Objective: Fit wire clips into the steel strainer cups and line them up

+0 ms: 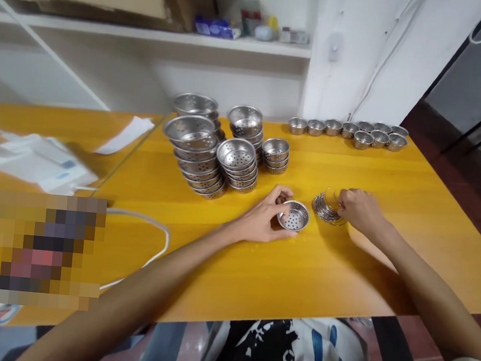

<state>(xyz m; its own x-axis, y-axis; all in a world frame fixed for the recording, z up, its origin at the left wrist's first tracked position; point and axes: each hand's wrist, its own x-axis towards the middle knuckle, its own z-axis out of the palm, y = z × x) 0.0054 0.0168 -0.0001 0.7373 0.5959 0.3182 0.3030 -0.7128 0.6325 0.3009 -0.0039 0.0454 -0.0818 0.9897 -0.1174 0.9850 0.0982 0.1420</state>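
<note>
My left hand rests on the yellow table with its fingers curled round a small perforated steel strainer cup, holding it by the rim. Just to the right, my right hand is closed on a bundle of thin metal wire rings that lies on the table. Behind the hands stand several stacks of perforated steel strainer bowls of different sizes.
A row of small steel cups lines the far right of the table. White papers and a white cable lie at the left. A shelf with boxes runs along the wall. The table's right edge drops to a dark red floor.
</note>
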